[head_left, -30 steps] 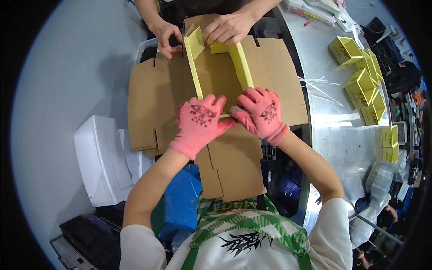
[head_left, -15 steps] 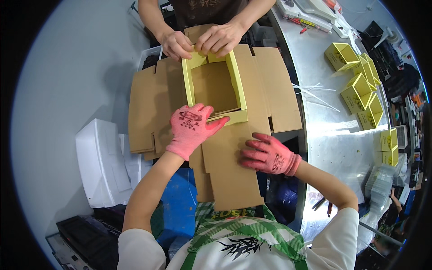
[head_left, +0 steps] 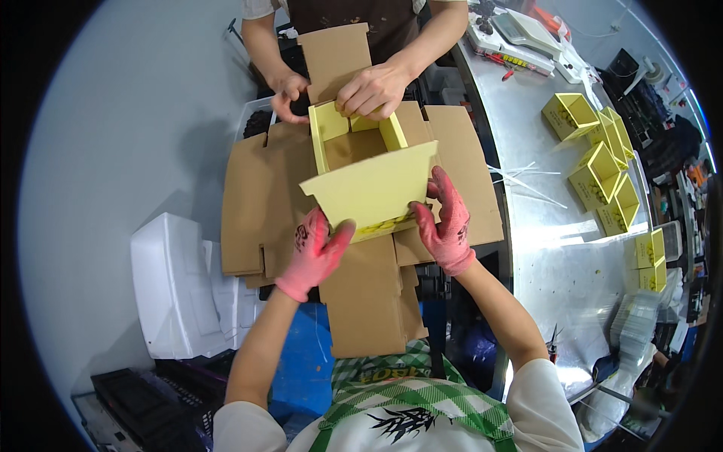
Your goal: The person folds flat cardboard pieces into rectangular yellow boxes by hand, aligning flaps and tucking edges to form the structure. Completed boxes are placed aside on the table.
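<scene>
A yellow cardboard box [head_left: 320,147] stands open-topped on flattened brown cardboard [head_left: 361,301]. Its near end panel [head_left: 373,184] is raised and fans out toward me. My left hand [head_left: 316,252], in a pink glove, is at the panel's lower left corner, thumb and fingers apart. On the other side, my gloved right hand [head_left: 446,222] has its fingers spread along the panel's right edge, the thumb by its front. Across from me, a co-worker's hand [head_left: 373,90] grips the box's far end; that person's other hand [head_left: 290,98] is beside the far left corner.
On the right, a metal table [head_left: 550,264] bears several yellow boxes [head_left: 595,177], white strips [head_left: 520,175] and a white scale [head_left: 527,34]. A white foam box [head_left: 177,286] stands by the wall at left. Stacked clear plastic containers [head_left: 636,320] are at the lower right.
The near end panel now stands raised. My left hand has moved down from the box's rim, and my right hand has come up to the panel's right edge. One co-worker's hand has left the rim.
</scene>
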The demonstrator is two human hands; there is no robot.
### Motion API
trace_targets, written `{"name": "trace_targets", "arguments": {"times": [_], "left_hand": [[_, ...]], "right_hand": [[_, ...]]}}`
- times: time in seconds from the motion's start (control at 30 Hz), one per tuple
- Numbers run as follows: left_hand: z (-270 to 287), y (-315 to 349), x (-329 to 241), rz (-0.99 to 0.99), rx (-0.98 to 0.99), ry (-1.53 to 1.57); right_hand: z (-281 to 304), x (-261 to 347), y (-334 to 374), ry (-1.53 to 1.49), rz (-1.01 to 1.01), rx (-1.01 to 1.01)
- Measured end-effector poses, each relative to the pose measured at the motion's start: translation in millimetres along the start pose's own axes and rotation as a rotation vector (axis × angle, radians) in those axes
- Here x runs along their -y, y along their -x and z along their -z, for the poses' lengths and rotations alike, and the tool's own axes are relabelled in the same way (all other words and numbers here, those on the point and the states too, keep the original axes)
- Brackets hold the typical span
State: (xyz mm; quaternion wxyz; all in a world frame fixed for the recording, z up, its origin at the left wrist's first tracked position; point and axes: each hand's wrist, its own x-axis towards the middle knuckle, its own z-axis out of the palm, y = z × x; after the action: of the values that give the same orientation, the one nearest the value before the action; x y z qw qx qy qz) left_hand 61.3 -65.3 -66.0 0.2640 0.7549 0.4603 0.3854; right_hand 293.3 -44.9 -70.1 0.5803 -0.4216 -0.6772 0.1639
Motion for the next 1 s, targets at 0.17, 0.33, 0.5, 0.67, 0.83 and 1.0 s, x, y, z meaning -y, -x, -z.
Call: {"name": "trace_targets", "arguments": {"times": [0.17,0.33,0.5,0.67,0.83,1.0], "left_hand": [[-40,-11,-9,-0.034,-0.493,-0.197],[-20,-11,-18,-0.127,-0.223,-0.416],[5,-23,-40,-0.198,0.084,-0.887],[15,-56,-46,-0.173,0.651,-0.823],[1,-88,-38,-0.108,0.891,-0.389],[-7,-93,-29,0.372,1.229,0.432]], "right_hand": [[15,7,-22,0.5,0.118,0.339],[36,16,-56,0.706,0.435,0.732],[30,12,-67,0.74,0.573,0.888],[27,-3,-73,0.621,0.547,1.166],[20,9,-61,0.411,0.561,0.944],[18,8,-42,0.318,0.448,0.901]]}}
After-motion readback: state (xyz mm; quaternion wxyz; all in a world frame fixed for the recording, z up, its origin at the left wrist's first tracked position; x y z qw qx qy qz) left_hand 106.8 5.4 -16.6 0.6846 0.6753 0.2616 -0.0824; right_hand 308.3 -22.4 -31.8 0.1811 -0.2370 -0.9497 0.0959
